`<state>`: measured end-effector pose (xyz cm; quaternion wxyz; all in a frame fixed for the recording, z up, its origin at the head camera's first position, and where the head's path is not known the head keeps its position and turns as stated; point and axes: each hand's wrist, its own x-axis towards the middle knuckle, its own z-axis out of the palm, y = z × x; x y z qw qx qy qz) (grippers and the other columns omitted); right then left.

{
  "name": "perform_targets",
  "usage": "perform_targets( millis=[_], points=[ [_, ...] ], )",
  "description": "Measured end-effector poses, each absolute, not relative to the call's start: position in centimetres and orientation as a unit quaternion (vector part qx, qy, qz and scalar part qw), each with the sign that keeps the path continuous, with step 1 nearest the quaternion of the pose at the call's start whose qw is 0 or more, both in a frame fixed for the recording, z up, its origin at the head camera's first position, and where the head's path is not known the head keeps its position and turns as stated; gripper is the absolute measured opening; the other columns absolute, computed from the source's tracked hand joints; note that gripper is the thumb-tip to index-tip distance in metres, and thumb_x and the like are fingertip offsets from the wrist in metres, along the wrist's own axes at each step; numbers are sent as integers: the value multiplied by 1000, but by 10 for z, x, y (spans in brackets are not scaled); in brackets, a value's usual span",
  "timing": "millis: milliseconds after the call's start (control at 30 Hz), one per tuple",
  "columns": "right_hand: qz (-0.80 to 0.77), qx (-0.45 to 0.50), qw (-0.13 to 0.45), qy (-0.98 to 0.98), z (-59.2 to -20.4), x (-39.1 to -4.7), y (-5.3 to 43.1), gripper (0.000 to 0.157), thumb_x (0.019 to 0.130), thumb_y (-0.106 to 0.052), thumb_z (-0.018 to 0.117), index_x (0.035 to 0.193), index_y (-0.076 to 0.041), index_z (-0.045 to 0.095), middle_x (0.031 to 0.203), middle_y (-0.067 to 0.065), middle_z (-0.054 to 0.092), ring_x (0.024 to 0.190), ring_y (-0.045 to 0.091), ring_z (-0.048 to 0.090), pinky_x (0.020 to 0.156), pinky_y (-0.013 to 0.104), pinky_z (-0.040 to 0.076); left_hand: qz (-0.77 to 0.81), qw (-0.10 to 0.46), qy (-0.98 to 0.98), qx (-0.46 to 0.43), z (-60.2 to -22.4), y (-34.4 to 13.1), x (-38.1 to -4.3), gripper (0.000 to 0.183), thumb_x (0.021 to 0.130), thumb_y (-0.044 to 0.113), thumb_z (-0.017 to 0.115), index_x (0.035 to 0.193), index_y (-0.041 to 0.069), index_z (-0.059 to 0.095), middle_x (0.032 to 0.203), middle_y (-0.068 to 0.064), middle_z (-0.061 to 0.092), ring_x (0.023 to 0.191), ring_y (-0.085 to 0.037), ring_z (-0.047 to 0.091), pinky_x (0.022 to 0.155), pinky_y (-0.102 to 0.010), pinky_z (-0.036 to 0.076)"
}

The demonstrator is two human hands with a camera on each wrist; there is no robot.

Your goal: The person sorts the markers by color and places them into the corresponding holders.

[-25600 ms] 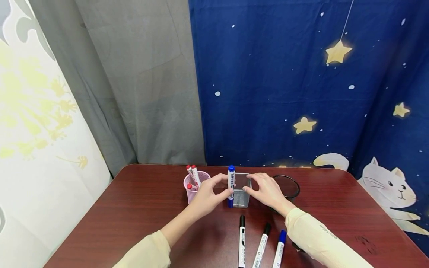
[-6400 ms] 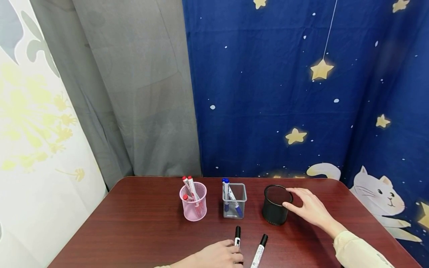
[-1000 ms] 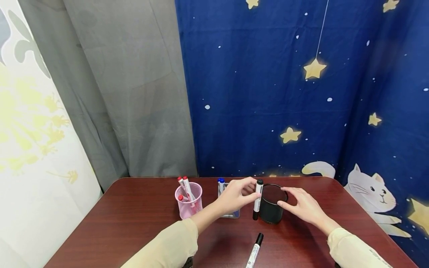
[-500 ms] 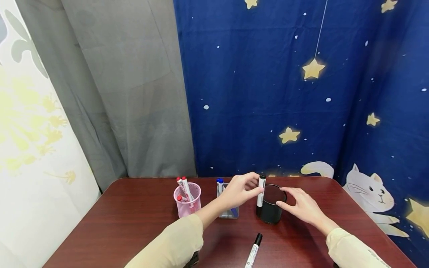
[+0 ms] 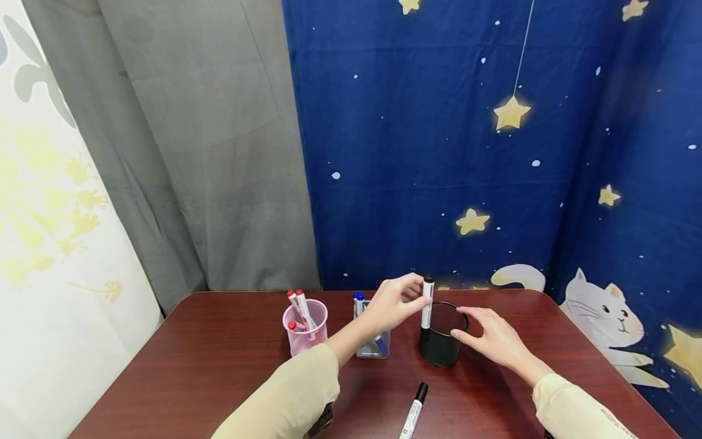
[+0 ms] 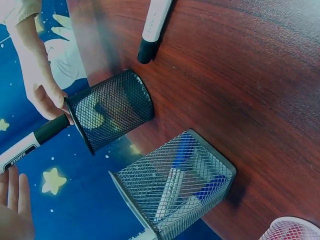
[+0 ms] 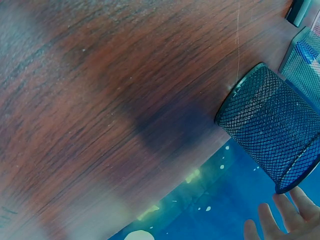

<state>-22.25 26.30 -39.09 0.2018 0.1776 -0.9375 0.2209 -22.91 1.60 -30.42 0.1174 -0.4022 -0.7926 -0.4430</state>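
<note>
My left hand point(image 5: 390, 308) pinches a black-capped whiteboard marker point(image 5: 427, 305) between thumb and fingers, near its upper half. The marker stands nearly upright at the left side of the rim of a round black mesh pen holder point(image 5: 439, 350). In the left wrist view, the black end of the marker point(image 6: 25, 147) overlaps the mouth of the holder point(image 6: 112, 110). From the other side my right hand point(image 5: 490, 338) holds the holder's rim, thumb in front and fingers behind. Its fingertips also show at the rim in the right wrist view.
A second black-capped marker point(image 5: 413, 414) lies on the wooden table point(image 5: 219, 366), in front of the holder. Left of it stands a square silver mesh holder point(image 5: 366, 353) with blue markers, partly behind my left wrist. Further left is a pink mesh cup point(image 5: 296, 347) with red markers.
Half a minute ago the left hand held a blue marker; blue ones now stand in the silver holder. Lately the left hand has lifted the black-capped marker to the black holder's rim.
</note>
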Motion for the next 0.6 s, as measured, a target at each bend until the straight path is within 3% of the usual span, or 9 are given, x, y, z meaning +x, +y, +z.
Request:
perform_targets(
  millis=[367, 600],
  points=[
    [222, 180, 204, -937, -392, -223, 263, 57, 77, -50, 66, 117, -9, 60, 113, 11, 60, 103, 31, 53, 80, 51, 44, -453, 124, -784, -406, -297, 23, -235, 20, 85, 12, 65, 102, 4, 61, 88, -6, 65, 78, -6, 61, 72, -16, 48],
    [226, 176, 198, -937, -392, -223, 263, 57, 77, -51, 66, 117, -10, 60, 114, 10, 60, 105, 30, 52, 80, 51, 43, -443, 137, -788, -405, -292, 28, -240, 19, 85, 13, 65, 102, 4, 61, 90, -6, 65, 80, -7, 60, 73, -26, 50]
  ],
)
